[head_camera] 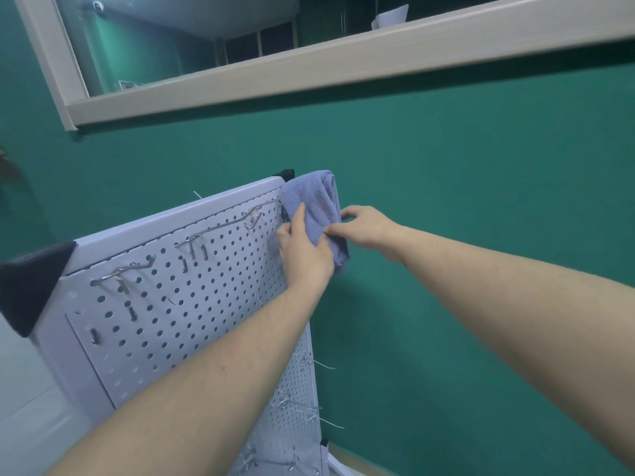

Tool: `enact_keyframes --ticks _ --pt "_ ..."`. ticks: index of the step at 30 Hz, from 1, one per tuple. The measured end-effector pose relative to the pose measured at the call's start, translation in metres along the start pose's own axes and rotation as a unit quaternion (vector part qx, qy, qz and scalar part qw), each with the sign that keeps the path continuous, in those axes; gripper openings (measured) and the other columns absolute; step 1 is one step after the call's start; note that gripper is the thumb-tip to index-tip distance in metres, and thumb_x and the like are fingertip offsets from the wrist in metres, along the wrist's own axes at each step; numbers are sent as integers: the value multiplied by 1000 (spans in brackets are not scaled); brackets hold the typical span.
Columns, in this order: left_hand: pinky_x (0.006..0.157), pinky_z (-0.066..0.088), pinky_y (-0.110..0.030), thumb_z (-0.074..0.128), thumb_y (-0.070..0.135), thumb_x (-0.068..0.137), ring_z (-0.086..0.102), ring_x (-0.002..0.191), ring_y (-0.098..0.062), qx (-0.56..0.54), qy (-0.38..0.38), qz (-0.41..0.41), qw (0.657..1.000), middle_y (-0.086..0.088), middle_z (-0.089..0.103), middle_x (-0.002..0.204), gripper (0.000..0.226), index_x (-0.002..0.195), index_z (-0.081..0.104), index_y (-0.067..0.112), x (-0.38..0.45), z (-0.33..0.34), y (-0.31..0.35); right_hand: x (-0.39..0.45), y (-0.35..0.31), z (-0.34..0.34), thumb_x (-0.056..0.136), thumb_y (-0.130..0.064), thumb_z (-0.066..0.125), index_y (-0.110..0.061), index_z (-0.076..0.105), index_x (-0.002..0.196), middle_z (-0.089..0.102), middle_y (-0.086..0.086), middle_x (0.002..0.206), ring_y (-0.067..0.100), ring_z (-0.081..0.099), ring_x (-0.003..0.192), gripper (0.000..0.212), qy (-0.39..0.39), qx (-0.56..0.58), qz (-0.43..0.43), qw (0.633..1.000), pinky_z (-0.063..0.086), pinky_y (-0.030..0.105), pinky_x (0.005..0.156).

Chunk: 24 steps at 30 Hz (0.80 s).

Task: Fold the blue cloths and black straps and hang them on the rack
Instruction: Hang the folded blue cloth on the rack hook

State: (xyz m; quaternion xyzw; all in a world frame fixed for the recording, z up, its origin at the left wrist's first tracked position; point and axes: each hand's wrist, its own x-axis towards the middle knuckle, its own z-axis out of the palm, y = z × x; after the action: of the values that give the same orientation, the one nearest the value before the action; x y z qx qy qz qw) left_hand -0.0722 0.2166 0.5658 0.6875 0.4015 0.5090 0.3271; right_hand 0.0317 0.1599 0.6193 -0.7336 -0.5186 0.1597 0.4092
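Observation:
A folded blue cloth (318,201) hangs over the top right corner of the white pegboard rack (192,304). My left hand (304,249) presses flat against the cloth's front, thumb up along its left edge. From the right, my right hand (364,226) pinches the cloth's right edge between thumb and fingers. No black strap is in view.
Several metal hooks (123,271) stick out of the rack's face, and more hooks (309,407) jut from its right side lower down. Black plastic caps (31,286) cover the rack's corners. A green wall (446,166) with a white-framed window (309,70) stands behind.

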Motion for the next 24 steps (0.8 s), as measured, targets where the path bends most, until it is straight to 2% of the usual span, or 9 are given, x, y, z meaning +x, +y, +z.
enact_keyframes --ticks 3,6,7,9,12,15,17,20,24 --pt "98 45 -29 57 16 98 45 108 -11 -12 5 -24 1000 -5 39 142 56 149 39 32 -4 -4 5 -18 11 -6 91 -35 67 -20 54 137 59 0 129 17 55 105 50 5 -24 26 999 40 26 84" --pt "95 53 -41 58 15 96 53 112 -19 -8 8 -52 999 1 34 130 37 131 54 28 -12 -8 8 -39 25 -14 90 -39 67 -20 51 139 57 1 131 18 56 102 54 17 -32 43 998 42 26 84" --pt "93 54 -41 58 13 95 54 112 -21 2 -5 -54 999 4 32 125 34 126 55 26 -17 -9 9 -46 30 -16 90 -40 67 -21 53 136 58 1 128 18 58 99 52 13 -32 50 998 43 26 82" --pt "90 53 -34 58 12 95 55 106 -18 18 -44 -44 998 3 31 121 27 120 56 22 -32 -11 7 -65 41 -21 90 -41 68 -22 55 132 60 -1 116 18 61 92 47 3 -39 66 997 44 26 78" --pt "77 42 -22 57 15 96 51 84 -5 35 -106 -33 993 1 35 122 22 118 59 16 -61 -13 4 -96 60 -30 91 -40 67 -25 57 128 59 -3 99 18 62 85 41 -5 -61 87 994 44 26 69" --pt "60 40 -13 57 14 93 52 78 -2 40 -144 -20 989 -3 49 124 17 109 62 17 -89 -13 -4 -130 80 -39 91 -37 66 -27 57 123 66 5 103 19 63 79 35 -11 -61 112 992 48 28 71" --pt "61 43 -17 58 16 91 56 78 -7 58 -195 -28 979 -6 54 121 10 99 62 20 -110 -12 -9 -156 96 -44 91 -36 66 -28 58 122 67 7 106 19 62 78 33 -14 -64 126 990 47 28 69" --pt "73 50 -28 58 19 90 63 85 -19 85 -266 -40 959 -5 61 112 6 88 61 24 -146 -2 -20 -194 124 -47 92 -35 66 -28 58 120 65 2 97 18 61 77 30 -16 -64 154 986 46 24 64" --pt "88 52 -34 56 22 92 65 95 -19 121 -350 -53 927 3 68 102 7 89 62 22 -198 25 -43 -241 172 -45 93 -32 65 -27 59 116 64 1 93 17 60 76 25 -24 -57 203 977 45 23 62"
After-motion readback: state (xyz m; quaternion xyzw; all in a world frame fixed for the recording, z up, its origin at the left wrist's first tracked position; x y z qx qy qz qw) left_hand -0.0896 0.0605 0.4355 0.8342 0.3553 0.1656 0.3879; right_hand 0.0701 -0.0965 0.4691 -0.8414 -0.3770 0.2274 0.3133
